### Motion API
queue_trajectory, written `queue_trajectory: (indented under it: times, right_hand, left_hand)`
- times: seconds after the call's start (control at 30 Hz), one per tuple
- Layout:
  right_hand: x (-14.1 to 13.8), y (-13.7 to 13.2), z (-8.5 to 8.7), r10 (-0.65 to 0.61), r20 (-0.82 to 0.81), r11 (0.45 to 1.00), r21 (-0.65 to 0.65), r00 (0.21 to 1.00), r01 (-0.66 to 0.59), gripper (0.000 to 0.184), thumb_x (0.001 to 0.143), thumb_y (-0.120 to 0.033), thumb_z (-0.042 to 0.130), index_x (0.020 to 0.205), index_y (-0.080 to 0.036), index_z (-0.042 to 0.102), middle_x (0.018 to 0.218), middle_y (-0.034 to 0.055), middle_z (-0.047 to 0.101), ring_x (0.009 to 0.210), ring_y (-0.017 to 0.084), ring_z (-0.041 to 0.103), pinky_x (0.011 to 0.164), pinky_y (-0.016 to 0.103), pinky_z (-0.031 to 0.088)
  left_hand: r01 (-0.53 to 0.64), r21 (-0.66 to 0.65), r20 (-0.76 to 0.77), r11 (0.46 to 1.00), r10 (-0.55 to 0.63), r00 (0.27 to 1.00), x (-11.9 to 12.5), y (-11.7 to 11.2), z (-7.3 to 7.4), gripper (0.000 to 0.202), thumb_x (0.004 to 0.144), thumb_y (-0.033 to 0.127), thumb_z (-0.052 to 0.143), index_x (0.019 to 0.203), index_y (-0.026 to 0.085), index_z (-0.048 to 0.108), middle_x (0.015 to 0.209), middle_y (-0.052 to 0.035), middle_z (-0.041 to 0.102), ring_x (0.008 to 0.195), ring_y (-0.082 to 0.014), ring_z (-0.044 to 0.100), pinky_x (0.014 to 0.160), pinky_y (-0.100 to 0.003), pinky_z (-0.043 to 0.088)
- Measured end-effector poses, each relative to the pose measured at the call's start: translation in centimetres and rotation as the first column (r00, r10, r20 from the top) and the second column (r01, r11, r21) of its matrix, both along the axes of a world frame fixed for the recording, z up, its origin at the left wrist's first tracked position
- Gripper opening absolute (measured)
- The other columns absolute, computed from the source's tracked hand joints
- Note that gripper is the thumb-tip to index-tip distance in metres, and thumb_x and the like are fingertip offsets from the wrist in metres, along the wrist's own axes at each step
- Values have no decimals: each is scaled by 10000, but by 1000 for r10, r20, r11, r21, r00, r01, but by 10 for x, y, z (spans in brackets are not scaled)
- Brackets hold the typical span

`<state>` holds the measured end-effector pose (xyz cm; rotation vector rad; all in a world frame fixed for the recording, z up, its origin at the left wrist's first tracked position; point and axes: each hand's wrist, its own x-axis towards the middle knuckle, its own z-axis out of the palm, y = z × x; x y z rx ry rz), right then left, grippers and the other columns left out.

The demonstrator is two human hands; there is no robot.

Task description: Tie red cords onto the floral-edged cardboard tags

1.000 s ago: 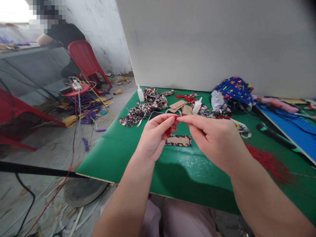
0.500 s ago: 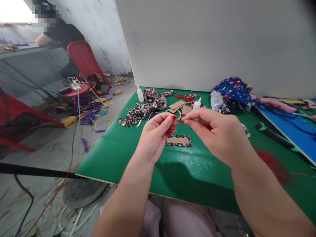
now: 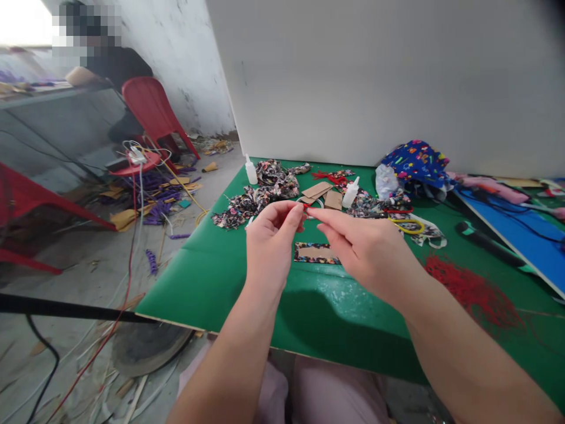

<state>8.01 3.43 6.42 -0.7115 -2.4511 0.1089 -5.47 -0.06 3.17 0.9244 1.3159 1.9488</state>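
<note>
My left hand [image 3: 270,244] and my right hand [image 3: 364,254] meet above the green table [image 3: 212,277], fingertips pinched together on a short piece of red thread [image 3: 305,207]. Only a small red bit shows between the fingers. Just below the hands lies a small cardboard rectangle edged in floral fabric [image 3: 314,253]. A loose heap of red thread [image 3: 468,290] lies on the table to the right of my right forearm.
Floral fabric scraps [image 3: 258,197], two white glue bottles [image 3: 251,169] [image 3: 352,192], cardboard pieces [image 3: 321,191] and a blue patterned cloth [image 3: 417,162] lie at the back. A blue board [image 3: 525,235] is at the right. A person sits at far left by red chairs [image 3: 152,112]; cables and litter cover the floor.
My hands have drawn closer together and lowered slightly, the fingertips now touching on the red thread. The view has shifted a little.
</note>
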Motion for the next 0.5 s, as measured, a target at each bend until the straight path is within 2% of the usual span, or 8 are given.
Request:
queue_trajectory:
  times: [0.13, 0.27, 0.37, 0.5]
  right_hand:
    - [-2, 6, -3, -28, -79, 999, -18, 997, 27, 291, 879, -191, 461, 1113, -175, 635, 1009, 59, 711, 792, 158, 679, 704, 242, 501]
    - [-2, 12, -4, -39, -178, 995, -100, 983, 22, 234, 875, -208, 483, 1009, -189, 674, 877, 21, 728, 683, 122, 654, 615, 215, 462]
    - [-2, 14, -2, -35, -236, 977, -214, 971, -17, 206, 871, -235, 498, 940, -183, 686, 748, -5, 708, 560, 86, 587, 543, 198, 416]
    - [-1, 19, -2, -13, -294, 917, -384, 956, -106, 204, 862, -267, 513, 915, -180, 690, 775, 9, 695, 621, 95, 578, 559, 201, 420]
  left_hand:
    - [67, 9, 76, 998, -68, 995, -1, -1, 2, 123, 725, 281, 672, 781, 172, 653, 686, 22, 632, 616, -62, 563, 589, -178, 450]
    - [177, 2, 203, 984, -174, 964, -3, -2, 6, 114, 707, 265, 688, 755, 168, 650, 646, 28, 613, 570, -46, 543, 557, -161, 439]
    - [259, 15, 296, 966, -252, 921, -5, -3, 7, 103, 703, 246, 693, 748, 165, 650, 629, 29, 606, 556, -37, 534, 538, -142, 431]
    - [358, 45, 332, 933, -352, 875, -7, -6, 8, 71, 723, 224, 676, 759, 167, 654, 642, 26, 607, 563, -32, 534, 541, -130, 429]
